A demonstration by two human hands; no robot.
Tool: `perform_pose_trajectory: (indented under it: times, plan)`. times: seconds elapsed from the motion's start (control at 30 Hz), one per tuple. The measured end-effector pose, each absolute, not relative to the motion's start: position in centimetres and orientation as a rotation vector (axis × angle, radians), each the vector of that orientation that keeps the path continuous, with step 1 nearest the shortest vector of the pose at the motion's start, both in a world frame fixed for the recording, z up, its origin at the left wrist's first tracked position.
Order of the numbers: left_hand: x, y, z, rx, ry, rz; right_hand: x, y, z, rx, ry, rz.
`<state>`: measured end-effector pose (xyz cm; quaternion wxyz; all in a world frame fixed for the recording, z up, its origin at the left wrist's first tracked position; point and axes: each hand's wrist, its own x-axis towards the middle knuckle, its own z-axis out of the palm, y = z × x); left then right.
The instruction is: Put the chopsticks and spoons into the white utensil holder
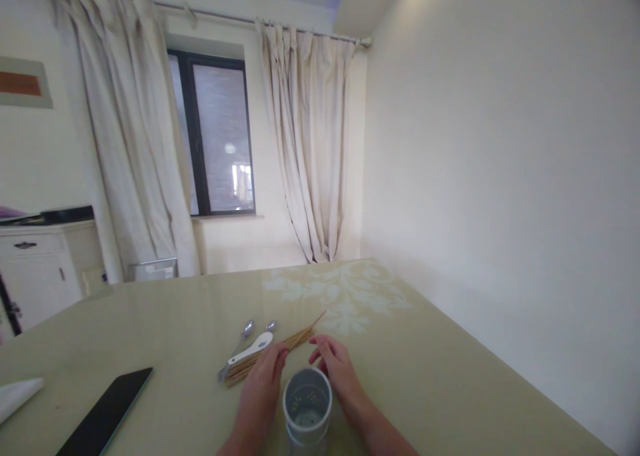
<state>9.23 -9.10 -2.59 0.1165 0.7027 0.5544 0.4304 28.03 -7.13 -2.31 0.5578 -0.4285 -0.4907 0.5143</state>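
Note:
A bundle of thin bamboo sticks point(299, 338), perhaps chopsticks or skewers, lies slantwise on the table, one darker stick jutting past the far end. My left hand point(263, 377) rests over the middle of the bundle, its fingers together and closed on the sticks; the fingertips are partly hidden. To the right, my right hand point(341, 371) hovers near the far end of the sticks, fingers loosely curled and apart, with nothing visible in them. Between my forearms stands a grey cylindrical holder point(307, 426) with small holes in its bottom. A white spoon point(253, 349) lies against the sticks.
Two metal spoons, one nearer point(247, 328) and one farther point(271, 325), lie beyond the white spoon. A black tablet or phone point(107, 409) lies on the table point(190, 323) at left, near a white object point(19, 396). A wall point(500, 196) borders the table's right side.

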Motion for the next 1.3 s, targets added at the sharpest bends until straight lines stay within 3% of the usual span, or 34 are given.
perform_pose_trajectory:
  times: [0.2,0.63,0.8,0.97,1.3]
  plan:
    - [10.4,-10.1,-1.9,2.067,1.417,1.324,28.5,-7.8,-0.4,-0.874,-1.150,1.222]
    - [10.5,-9.5,-2.3,2.197,1.350,1.314,33.1,-6.6,1.4,-0.903,-0.885,0.894]
    - [8.8,-8.8,-3.2,2.362,1.792,1.124,34.9,-6.6,3.0,-0.801,-0.759,0.783]
    - [7.4,-8.8,-3.7,2.305,2.341,0.770,35.7,-7.8,4.7,-0.638,-0.650,0.876]
    - [8.1,-9.3,-2.6,2.234,2.385,0.683,32.4,-11.0,5.4,-0.706,-1.167,0.890]
